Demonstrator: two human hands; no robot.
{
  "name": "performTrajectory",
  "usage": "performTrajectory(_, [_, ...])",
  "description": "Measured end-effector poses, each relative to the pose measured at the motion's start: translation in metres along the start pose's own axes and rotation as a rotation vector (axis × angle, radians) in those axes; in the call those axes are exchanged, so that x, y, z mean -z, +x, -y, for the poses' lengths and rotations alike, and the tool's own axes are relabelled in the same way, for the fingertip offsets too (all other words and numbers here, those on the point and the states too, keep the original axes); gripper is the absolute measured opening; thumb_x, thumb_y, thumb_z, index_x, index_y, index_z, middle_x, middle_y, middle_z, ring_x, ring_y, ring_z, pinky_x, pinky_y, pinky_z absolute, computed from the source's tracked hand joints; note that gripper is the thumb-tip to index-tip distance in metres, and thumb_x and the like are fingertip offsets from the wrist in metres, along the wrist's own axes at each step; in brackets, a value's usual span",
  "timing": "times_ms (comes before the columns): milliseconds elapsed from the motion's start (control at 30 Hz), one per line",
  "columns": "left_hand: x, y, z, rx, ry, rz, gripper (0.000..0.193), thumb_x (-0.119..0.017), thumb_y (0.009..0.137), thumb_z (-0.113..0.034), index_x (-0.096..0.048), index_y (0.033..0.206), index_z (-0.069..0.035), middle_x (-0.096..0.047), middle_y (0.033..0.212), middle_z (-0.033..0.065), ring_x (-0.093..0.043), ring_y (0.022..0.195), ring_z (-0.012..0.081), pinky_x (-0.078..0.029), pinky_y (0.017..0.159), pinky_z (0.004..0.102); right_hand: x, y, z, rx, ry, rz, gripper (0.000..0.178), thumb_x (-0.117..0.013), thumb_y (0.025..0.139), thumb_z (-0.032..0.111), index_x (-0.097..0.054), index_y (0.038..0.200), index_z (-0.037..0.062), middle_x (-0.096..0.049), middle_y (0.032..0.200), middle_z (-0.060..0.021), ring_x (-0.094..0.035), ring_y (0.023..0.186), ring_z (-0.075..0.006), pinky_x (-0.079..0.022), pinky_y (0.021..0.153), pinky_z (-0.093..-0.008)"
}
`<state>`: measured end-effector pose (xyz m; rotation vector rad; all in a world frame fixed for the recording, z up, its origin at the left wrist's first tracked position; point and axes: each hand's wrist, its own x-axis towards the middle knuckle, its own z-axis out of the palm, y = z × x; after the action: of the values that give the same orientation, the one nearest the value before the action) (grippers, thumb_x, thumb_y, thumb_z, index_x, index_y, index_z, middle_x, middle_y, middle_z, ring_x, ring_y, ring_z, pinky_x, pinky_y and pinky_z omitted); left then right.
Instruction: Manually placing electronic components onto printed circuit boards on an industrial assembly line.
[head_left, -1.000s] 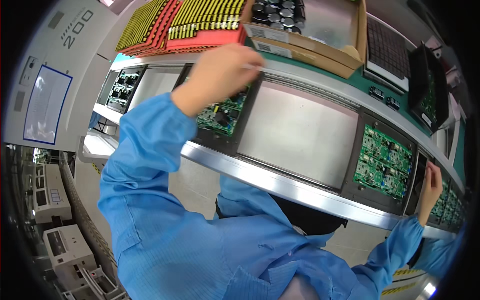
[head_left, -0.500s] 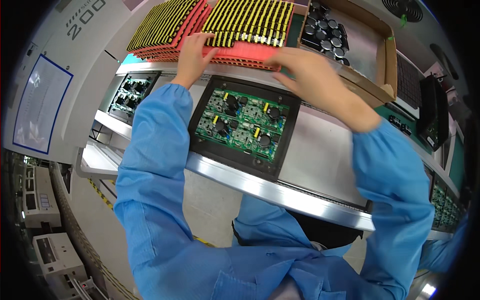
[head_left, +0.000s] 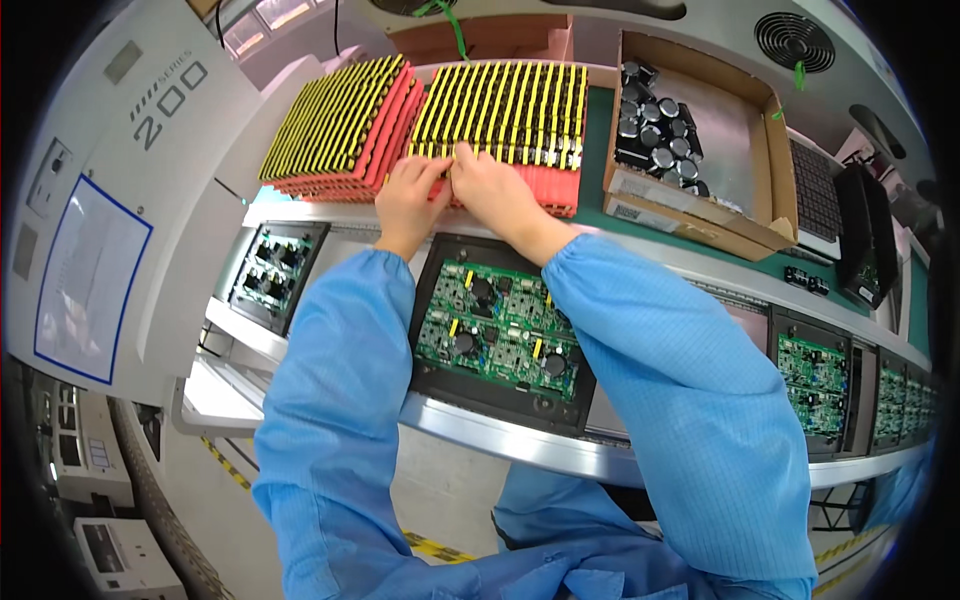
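Note:
At the front edge of the right stack of red trays (head_left: 548,188), my two hands meet. Rows of small black parts with yellow tops (head_left: 500,110) fill the upper tray behind them. My left hand (head_left: 412,203) has its thumb and fingers bent together at the front row. Close against it, my right hand (head_left: 492,195) has its fingers pinched at the same spot; what either holds is hidden between the fingertips. Below my wrists lies a black frame (head_left: 430,385) carrying green circuit boards (head_left: 490,325) with round black and upright yellow parts. My right sleeve covers its right side.
A second red tray stack (head_left: 390,160) stands to the left. On the right, a cardboard box (head_left: 690,222) holds several black and silver round parts (head_left: 660,135). More framed boards sit along the rail at left (head_left: 275,270) and right (head_left: 812,370). A grey machine housing (head_left: 130,250) rises at far left.
My right hand has moved left from the tray's right end to beside my left hand, and both hands' fingers have closed in. The view has shifted, so the bench sits lower.

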<state>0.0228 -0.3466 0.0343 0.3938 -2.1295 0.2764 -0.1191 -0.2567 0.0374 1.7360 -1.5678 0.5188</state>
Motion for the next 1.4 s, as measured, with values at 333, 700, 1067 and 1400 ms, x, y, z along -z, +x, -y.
performTrajectory(333, [0.006,0.011,0.001,0.008,-0.133,0.143,0.037,-0.082,0.074,-0.009,-0.069,0.109,-0.011,-0.067,0.107,0.0076,-0.063,0.105,0.0313,-0.051,0.092,0.0426,0.034,-0.010,-0.017,0.063,0.192,-0.034,0.016,-0.063,0.084,0.013,-0.065,0.097,0.0036,-0.061,0.094,-0.0090,-0.071,0.087,-0.0217,-0.058,0.070,-0.0316])
performTrajectory(700, [0.041,0.018,0.001,0.140,-0.305,0.000,0.027,-0.073,0.093,-0.004,-0.067,0.120,-0.004,-0.068,0.110,0.0070,-0.064,0.103,0.0190,-0.052,0.089,0.0322,0.293,-0.168,-0.185,-0.116,0.517,0.006,0.036,-0.074,0.079,-0.002,-0.070,0.114,0.0055,-0.069,0.105,-0.0096,-0.068,0.086,-0.0279,-0.057,0.075,-0.0351])
performTrajectory(1067, [0.057,0.061,-0.316,0.308,-0.990,0.553,0.034,-0.074,0.085,0.001,-0.068,0.118,-0.007,-0.073,0.109,0.0044,-0.067,0.099,0.0119,-0.053,0.082,0.0262,0.405,-0.418,-0.265,-0.875,0.369,0.464,0.031,-0.074,0.081,-0.005,-0.073,0.111,0.0026,-0.065,0.082,-0.0031,-0.054,0.067,-0.0091,-0.046,0.062,-0.0255])
performTrajectory(1400, [-0.048,0.087,-0.480,-0.202,-0.907,0.804,0.026,-0.078,0.080,-0.011,-0.070,0.105,-0.009,-0.072,0.094,0.0077,-0.064,0.090,0.0278,-0.054,0.078,0.0391,0.382,-0.459,-0.277,-0.770,0.419,0.343,0.026,-0.078,0.081,0.000,-0.073,0.106,0.0037,-0.064,0.079,-0.0078,-0.056,0.066,-0.0162,-0.047,0.060,-0.0302])
